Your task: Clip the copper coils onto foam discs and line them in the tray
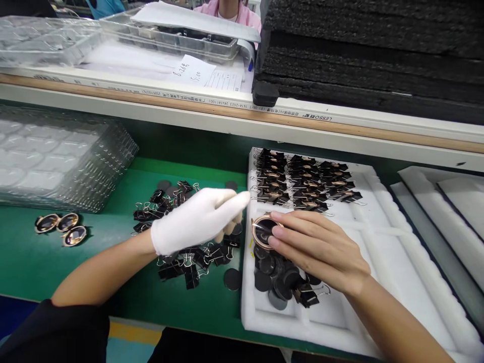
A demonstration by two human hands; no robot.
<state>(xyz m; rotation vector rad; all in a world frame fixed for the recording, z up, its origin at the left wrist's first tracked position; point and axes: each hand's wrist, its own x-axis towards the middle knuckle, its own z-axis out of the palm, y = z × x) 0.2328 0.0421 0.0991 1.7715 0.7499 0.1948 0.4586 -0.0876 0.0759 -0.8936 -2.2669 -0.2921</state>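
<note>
Head view: the bare right hand (321, 247) is holding a round gold-rimmed case with a dark glossy face (261, 232), its fingers closing narrowly on the right edge. That case is hovering over the left side of a white foam tray (363, 217), just beyond a heap of flat black discs (266, 264) lying in it. The white-gloved left hand (202, 217) is pointing toward the case, apart from it, fingers close together; whether they are holding anything, I cannot tell. Beneath it, black binder clips with silver wire handles (191, 276) are lying scattered on a green tabletop (30, 262). Clamped gold-rimmed pieces (306, 184) are filling three columns at the tray's far end. Three loose gold-rimmed pieces (74, 235) are resting together at far left, near stacked clear plastic trays (49, 156).
</note>
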